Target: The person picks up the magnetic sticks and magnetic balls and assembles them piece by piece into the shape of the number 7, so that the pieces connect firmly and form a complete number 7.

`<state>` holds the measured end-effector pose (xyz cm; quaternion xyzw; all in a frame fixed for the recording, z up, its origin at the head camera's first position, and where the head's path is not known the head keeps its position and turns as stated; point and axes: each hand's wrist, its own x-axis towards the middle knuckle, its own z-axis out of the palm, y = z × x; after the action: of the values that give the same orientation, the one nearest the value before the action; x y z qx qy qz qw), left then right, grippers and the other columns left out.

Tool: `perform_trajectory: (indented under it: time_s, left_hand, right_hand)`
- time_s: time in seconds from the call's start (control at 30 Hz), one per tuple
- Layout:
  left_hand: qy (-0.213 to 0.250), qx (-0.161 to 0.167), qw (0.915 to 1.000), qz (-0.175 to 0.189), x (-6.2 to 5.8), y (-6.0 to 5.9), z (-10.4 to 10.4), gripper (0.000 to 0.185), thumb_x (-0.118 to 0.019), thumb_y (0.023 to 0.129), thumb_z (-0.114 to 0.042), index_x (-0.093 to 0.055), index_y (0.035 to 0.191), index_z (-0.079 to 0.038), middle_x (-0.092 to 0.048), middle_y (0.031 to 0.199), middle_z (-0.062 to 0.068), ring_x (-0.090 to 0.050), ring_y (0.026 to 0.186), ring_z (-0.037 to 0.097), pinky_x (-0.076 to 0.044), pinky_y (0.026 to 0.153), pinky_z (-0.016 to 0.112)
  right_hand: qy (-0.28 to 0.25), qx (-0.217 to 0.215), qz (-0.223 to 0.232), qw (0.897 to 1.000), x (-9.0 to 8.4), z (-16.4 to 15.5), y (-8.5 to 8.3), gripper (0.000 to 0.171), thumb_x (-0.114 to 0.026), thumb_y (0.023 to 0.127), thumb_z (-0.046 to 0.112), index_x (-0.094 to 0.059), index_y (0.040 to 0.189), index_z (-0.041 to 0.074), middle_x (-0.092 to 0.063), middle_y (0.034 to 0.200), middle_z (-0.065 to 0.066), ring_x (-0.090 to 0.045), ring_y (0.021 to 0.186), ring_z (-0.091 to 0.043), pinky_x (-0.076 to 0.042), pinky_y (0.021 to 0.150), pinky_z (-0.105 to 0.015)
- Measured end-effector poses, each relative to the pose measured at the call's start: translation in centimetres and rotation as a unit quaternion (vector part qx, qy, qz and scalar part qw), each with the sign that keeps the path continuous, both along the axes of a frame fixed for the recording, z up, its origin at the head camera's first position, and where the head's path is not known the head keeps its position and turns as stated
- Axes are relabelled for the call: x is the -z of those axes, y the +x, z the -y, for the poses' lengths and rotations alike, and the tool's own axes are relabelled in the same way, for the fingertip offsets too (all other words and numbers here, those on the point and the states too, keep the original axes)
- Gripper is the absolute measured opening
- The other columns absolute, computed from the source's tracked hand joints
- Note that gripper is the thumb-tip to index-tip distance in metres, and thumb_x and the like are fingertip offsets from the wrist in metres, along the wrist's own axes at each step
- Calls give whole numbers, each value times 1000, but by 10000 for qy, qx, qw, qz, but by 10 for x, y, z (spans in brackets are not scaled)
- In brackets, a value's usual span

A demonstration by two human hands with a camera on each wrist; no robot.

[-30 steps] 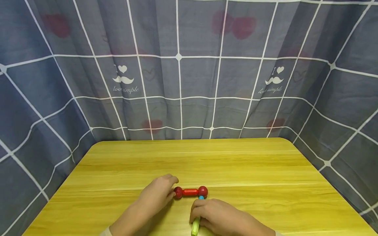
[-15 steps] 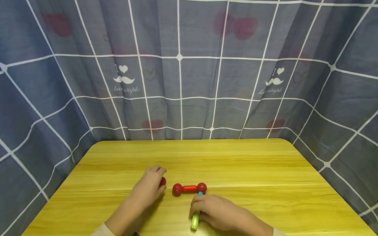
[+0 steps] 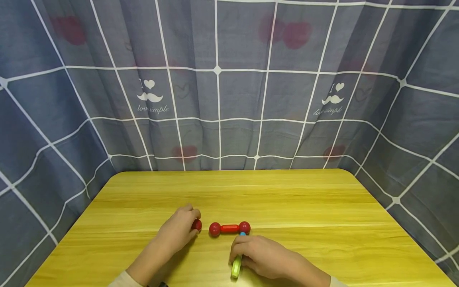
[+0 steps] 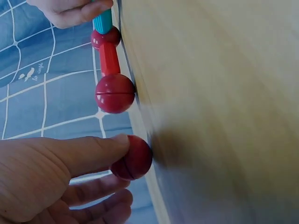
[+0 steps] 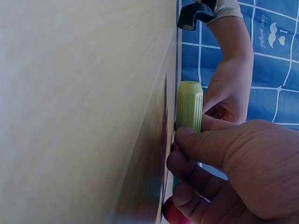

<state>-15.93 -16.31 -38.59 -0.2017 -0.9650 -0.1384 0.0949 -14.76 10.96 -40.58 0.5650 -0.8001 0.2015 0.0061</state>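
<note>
Left hand [image 3: 179, 229] withdrawn with ball [image 3: 196, 225], curtain [image 3: 229, 87] behind

Only readable text is on the checked curtain [image 3: 244, 91] behind the worktop [image 3: 287, 199]: white print "I", a heart, a moustache, then script "love simple". Printed twice, upper left [image 3: 149, 95] and upper right [image 3: 332, 97] of the worktop. Toy pieces carry no lettering.

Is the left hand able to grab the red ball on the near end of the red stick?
Probably yes: the left hand already holds a loose red ball, but bare table separates it from the stick's ball.
</note>
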Motion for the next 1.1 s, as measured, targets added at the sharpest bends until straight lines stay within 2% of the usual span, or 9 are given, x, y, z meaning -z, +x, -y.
perform_trajectory:
  time_s: [0.23, 0.57, 0.87, 1.0, 1.1]
  left_hand:
    - [-50, 131, 9989, 455, -8, 9, -6, 26, -86, 73, -12, -64, 85, -9, -47, 76, -4, -45, 65, 12, -42, 56, 27]
    - [-236, 910, 9911, 947, -15, 32, -26, 25, -86, 73, -21, -63, 80, -12, -49, 75, -7, -44, 62, 7, -42, 57, 24]
    - [-110, 1450, 9771, 1555, -17, 51, -46, 23, -83, 76, -22, -61, 76, -18, -47, 65, -12, -42, 56, 4, -39, 53, 20]
    - [37, 1698, 9707, 1702, -15, 55, -52, 20, -81, 78, -20, -61, 76, -20, -47, 63, -14, -41, 55, 1, -39, 51, 19]
    - [165, 1745, 9659, 1907, -13, 57, -56, 17, -79, 79, -20, -62, 75, -21, -47, 63, -15, -40, 54, 0, -37, 48, 18]
  right_hand:
    - [-7, 32, 0, 10000, 0, 0, -1, 12, -64, 95, 16, -66, 103, 25, -56, 105, 18, -51, 100, 8, -39, 88, -9]
    - [-113, 37, 18, 9999, -1, 0, -2, 12, -65, 94, 16, -66, 103, 24, -56, 105, 19, -52, 98, 9, -40, 87, -9]
    - [-43, 100, -22, 9999, 0, 0, -2, 15, -66, 94, 13, -66, 104, 24, -57, 106, 18, -52, 100, 8, -40, 88, -10]
    - [-19, 137, -102, 9999, 0, 0, -2, 19, -66, 92, 8, -66, 105, 23, -57, 107, 17, -52, 100, 7, -40, 89, -11]
    - [-26, 161, -143, 9998, 0, 0, -2, 21, -66, 91, 6, -66, 104, 23, -57, 107, 17, -52, 99, 7, -40, 88, -11]
